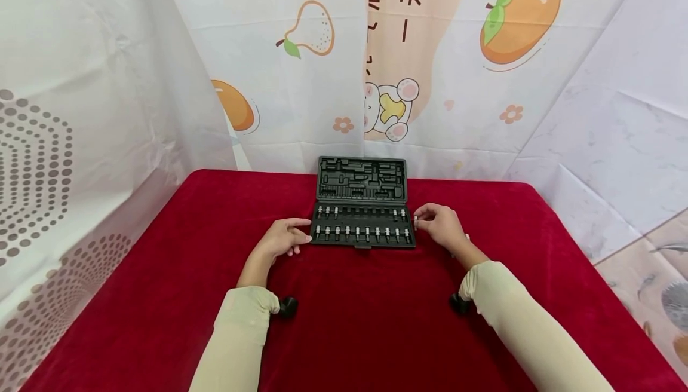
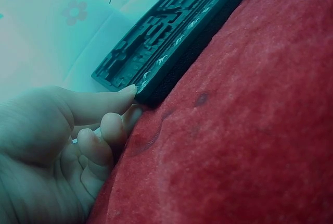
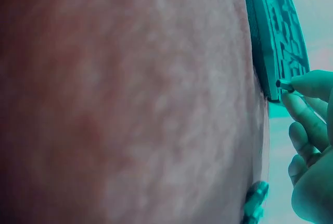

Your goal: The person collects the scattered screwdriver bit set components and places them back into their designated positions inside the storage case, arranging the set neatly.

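Note:
A black socket case (image 1: 361,224) lies unfolded on the red cloth, its moulded lid (image 1: 362,180) raised behind. Several metal bit sockets (image 1: 357,234) line its front row; the back row holds three at the left and two at the right. My left hand (image 1: 282,238) touches the case's left side with a straight thumb and forefinger; in the left wrist view the thumb (image 2: 104,105) rests on the corner. Beside the right side, my right hand (image 1: 442,224) pinches a small bit socket (image 3: 284,85) between thumb and forefinger, its hollow end showing in the right wrist view.
Red velvet cloth (image 1: 365,320) covers the table, with printed curtains (image 1: 301,99) hanging along its back and sides. A small shiny object (image 3: 255,201) lies on the cloth near my right wrist, mostly hidden by the arm in the head view.

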